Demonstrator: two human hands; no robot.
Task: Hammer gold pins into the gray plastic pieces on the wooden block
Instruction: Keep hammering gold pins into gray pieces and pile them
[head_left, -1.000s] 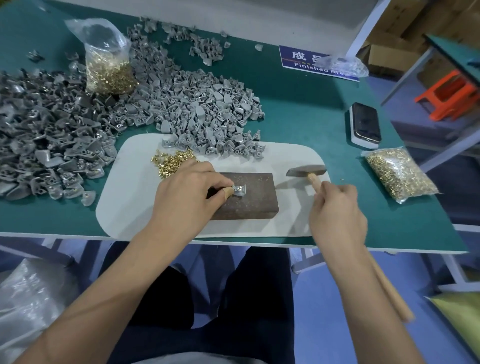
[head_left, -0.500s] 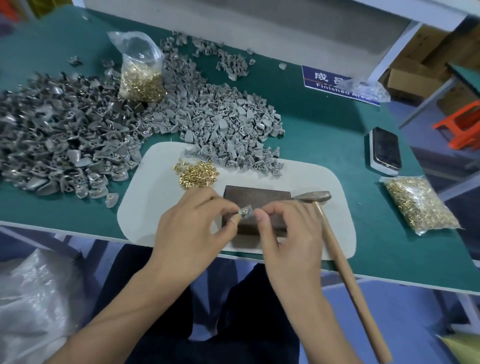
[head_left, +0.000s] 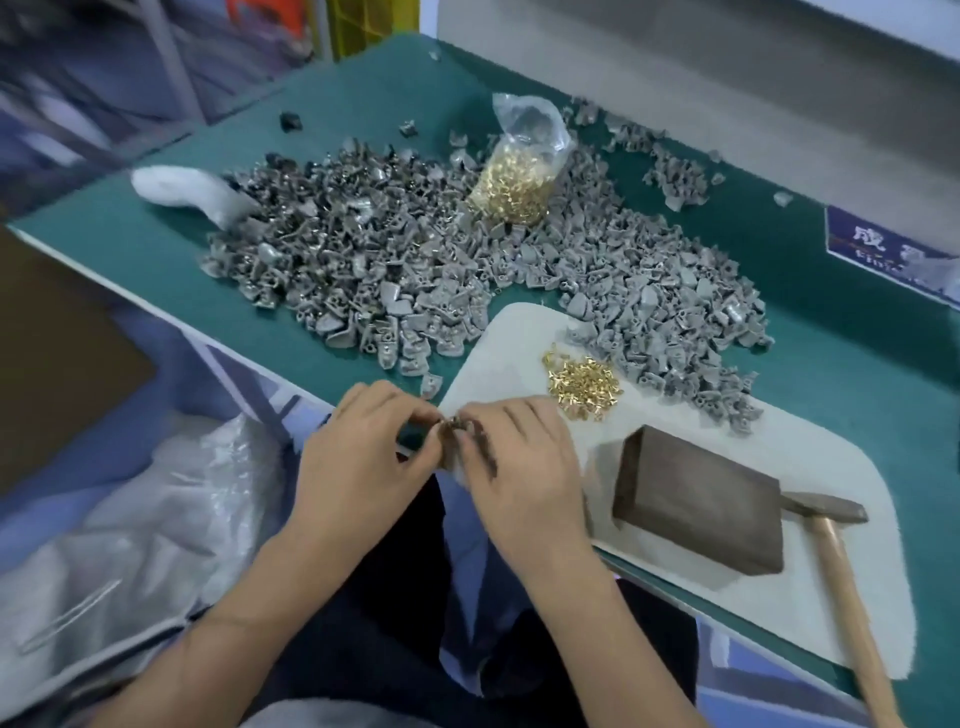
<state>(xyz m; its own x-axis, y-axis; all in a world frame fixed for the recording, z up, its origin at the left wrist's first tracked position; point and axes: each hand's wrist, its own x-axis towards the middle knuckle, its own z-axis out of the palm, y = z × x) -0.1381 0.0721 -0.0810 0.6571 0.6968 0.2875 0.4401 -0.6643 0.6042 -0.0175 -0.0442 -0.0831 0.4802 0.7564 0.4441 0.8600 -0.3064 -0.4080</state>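
Both hands meet at the near edge of the bench, just off the left corner of the white mat. The left hand and the right hand are both pinched, thumb and fingertips closed on one small gray piece held between them in the air; it is blurred and mostly covered, so whether a pin sits in it cannot be told

The block, dark brown, lies bare on the mat to the right of the right hand, close to the bench's near edge. The hammer lies free just right of the block, its metal head touching or nearly touching the block's right end, its wooden handle running toward the person and out past the bench edge

A small heap of loose gold pins sits on the mat behind the block and just beyond the right hand's fingers. The big spread of gray pieces covers the green top behind the mat, spilling onto the mat's far edge. A clear bag of pins stands upright in the middle of that spread. A white wad lies at the pile's left end. A blue sign lies at the right edge of the view, partly cut off

Below the bench on the left, a crumpled clear plastic bag rests beside the person's dark trousers
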